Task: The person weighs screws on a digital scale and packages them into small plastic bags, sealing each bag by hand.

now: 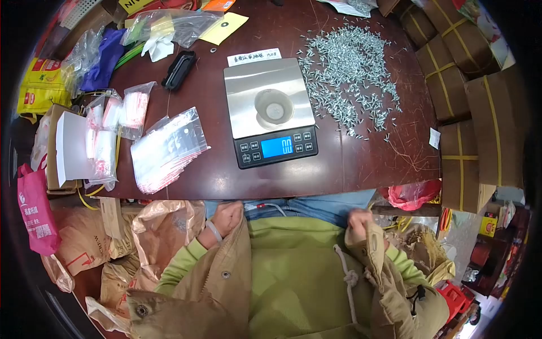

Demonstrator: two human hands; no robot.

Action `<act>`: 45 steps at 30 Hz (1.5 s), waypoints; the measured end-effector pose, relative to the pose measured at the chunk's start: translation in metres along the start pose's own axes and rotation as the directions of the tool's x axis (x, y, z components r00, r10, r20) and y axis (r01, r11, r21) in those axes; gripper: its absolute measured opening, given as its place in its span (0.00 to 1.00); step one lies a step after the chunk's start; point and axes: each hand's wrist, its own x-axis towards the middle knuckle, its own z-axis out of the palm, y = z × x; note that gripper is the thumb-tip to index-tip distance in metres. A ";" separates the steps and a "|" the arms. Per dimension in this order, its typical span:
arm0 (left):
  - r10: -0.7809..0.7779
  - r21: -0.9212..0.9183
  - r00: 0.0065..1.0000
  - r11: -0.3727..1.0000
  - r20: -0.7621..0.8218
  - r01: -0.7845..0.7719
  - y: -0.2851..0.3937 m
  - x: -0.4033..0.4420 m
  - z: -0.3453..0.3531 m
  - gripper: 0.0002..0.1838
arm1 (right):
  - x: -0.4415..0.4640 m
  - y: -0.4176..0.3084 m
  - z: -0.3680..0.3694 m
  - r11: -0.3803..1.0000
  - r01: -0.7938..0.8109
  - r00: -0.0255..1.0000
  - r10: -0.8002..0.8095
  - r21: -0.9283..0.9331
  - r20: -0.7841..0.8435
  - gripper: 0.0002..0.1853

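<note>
My left hand (227, 218) is closed at the edge of my open tan jacket (226, 248), above my lap. On the other side my right hand (358, 221) is closed too, gripping the other jacket edge. Both hands are below the table's front edge. On the table stands a digital scale (267, 99) with a small round cup (274, 107) on its steel plate; its blue display reads 0.0. A large spread of small silver screws (353, 76) lies right of the scale. Left of it is a fanned stack of clear zip bags (168, 151).
Brown cartons (491, 130) with yellow straps are stacked at the right. At the left are more packed bags (134, 107), an open carton (53, 147) and a pink bag (38, 209). A black case (179, 70) lies behind the zip bags. Brown sacks (164, 231) stand below the table.
</note>
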 end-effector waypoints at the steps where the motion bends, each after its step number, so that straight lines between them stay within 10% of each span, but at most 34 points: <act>1: 0.045 0.028 0.999 0.999 -0.019 -0.045 0.003 0.006 0.003 0.08 | 0.012 -0.005 0.007 1.000 0.020 0.992 -0.020 -0.002 -0.122 0.13; 5: 0.227 0.041 0.950 0.970 0.215 -0.241 0.037 0.036 0.006 0.07 | 0.069 -0.031 0.069 0.917 0.327 0.938 -0.286 0.229 -0.194 0.09; 11: 0.277 -0.103 0.888 0.961 0.368 -0.257 0.038 0.059 0.023 0.08 | 0.113 -0.049 0.110 0.792 0.588 0.772 -0.610 0.166 0.178 0.07; 18: -0.047 0.281 0.860 0.953 0.508 -0.114 0.040 0.054 0.000 0.12 | 0.086 -0.027 0.050 0.877 0.441 0.847 -0.335 -0.192 0.413 0.07; 23: 0.010 0.290 0.962 0.953 0.273 -0.092 0.082 0.047 -0.030 0.14 | 0.111 -0.078 -0.009 0.674 0.654 0.754 -0.618 -0.343 0.225 0.14; 29: -0.044 0.237 0.995 0.971 0.094 0.020 0.111 0.055 -0.077 0.10 | 0.200 -0.042 -0.078 0.589 0.268 0.940 -0.333 -0.763 0.073 0.33; 33: 0.053 0.374 0.996 0.927 -0.079 -0.019 0.106 0.066 -0.097 0.07 | 0.246 -0.029 -0.082 0.410 0.476 0.869 -0.357 -0.778 0.344 0.30; 40: 0.234 0.630 0.957 0.773 -0.172 -0.076 0.082 0.092 -0.124 0.10 | 0.284 0.005 -0.080 0.385 0.310 0.896 -0.424 -0.870 0.132 0.11; 44: 0.169 0.759 0.964 0.649 -0.206 0.048 0.072 0.099 -0.121 0.14 | 0.296 0.008 -0.095 0.646 0.226 0.833 -0.516 -0.729 -0.200 0.14; 45: 0.138 0.748 0.964 0.659 -0.225 0.080 0.067 0.099 -0.115 0.14 | 0.301 0.006 -0.102 0.892 0.165 0.888 -0.320 -0.420 -0.331 0.13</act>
